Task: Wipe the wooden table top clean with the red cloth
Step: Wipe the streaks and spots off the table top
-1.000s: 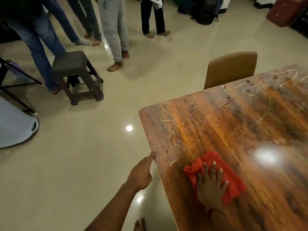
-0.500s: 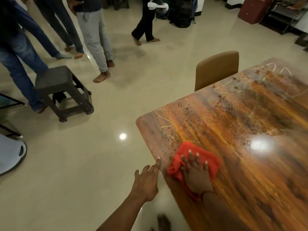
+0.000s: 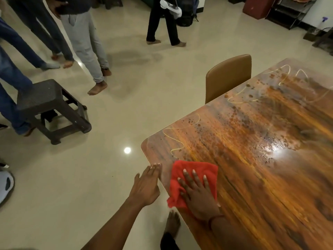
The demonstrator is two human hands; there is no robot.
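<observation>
A right hand [image 3: 198, 193], fingers spread flat, is pressing a red cloth [image 3: 193, 177] onto the near corner of a wooden table top [image 3: 261, 159], while the open left hand [image 3: 146, 186] is resting at its edge; spots and yellow squiggles are covering the far surface, leaving most wiping undone, the crumpled cloth lying lengthwise along the table's edge

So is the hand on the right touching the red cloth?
Touching. The head view shows the right hand lying flat on the red cloth, fingers spread, pressing it onto the wooden table near its edge.
</observation>
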